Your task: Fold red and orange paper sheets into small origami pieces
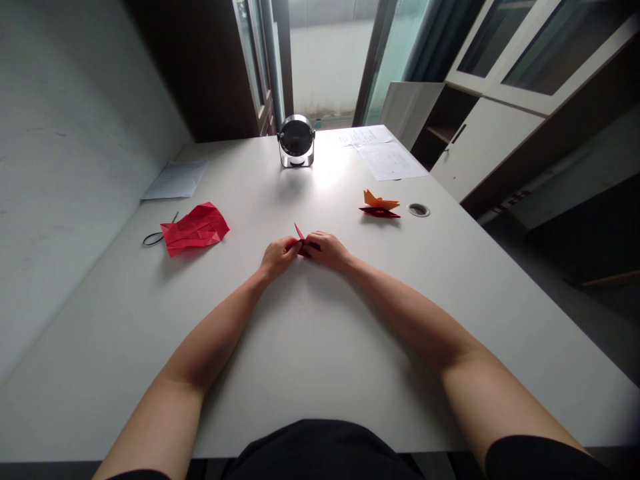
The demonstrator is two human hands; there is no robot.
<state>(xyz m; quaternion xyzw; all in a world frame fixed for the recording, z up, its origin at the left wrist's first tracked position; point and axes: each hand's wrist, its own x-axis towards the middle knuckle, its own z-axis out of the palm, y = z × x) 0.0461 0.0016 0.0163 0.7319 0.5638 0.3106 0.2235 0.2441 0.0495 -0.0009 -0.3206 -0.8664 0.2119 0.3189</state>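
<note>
Between my two hands, over the middle of the white table (320, 347), is a small folded red paper piece (303, 249); one thin point of it sticks up past the fingers. My left hand (279, 257) grips its left side with thumb and fingers closed. From the right, my right hand (325, 251) pinches the other side, its fingers bent over the paper. Much of the folded shape is hidden by the fingers. To the right lie an orange folded paper figure (381, 202) and a dark red folded paper figure (380, 213), touching each other.
A creased red paper sheet (196, 230) lies at left beside a thin black loop (153, 239). Behind are a round device on a metal stand (296, 140), printed papers (390, 160) and a pale packet (176, 180). A round cable hole (419, 210) is at right.
</note>
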